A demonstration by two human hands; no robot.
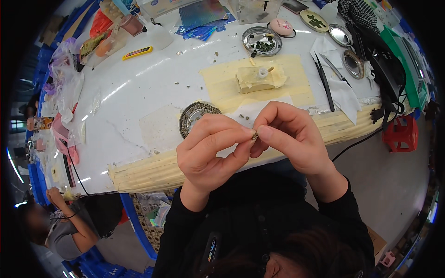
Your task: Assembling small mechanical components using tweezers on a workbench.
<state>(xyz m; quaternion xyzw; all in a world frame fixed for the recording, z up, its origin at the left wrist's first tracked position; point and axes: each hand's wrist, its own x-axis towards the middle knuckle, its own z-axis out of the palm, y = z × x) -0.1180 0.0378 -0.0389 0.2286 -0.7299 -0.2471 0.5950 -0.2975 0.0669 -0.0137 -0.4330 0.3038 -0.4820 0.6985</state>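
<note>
My left hand (211, 150) and my right hand (292, 139) meet over the table's front edge, both closed in a pinch. Between their fingertips is a small brassy-grey piece (254, 135), mostly covered by the fingers, so its kind cannot be told. Partly behind my left hand stands a round metal dish (182, 126) holding many tiny greyish pieces. A few similar loose bits (244, 116) lie on white paper just beyond the fingertips. Farther back, a block wrapped in cream tape (252, 85) carries a small white cup (263, 73) with a short stick in it.
At the right lie black tweezers (324, 83) and a metal-bladed tool (334, 67) on white tissue. A silver dish (249, 45) of dark green pieces stands at the back. A yellow box (137, 53) sits at the back left. Another person (69, 231) works at lower left.
</note>
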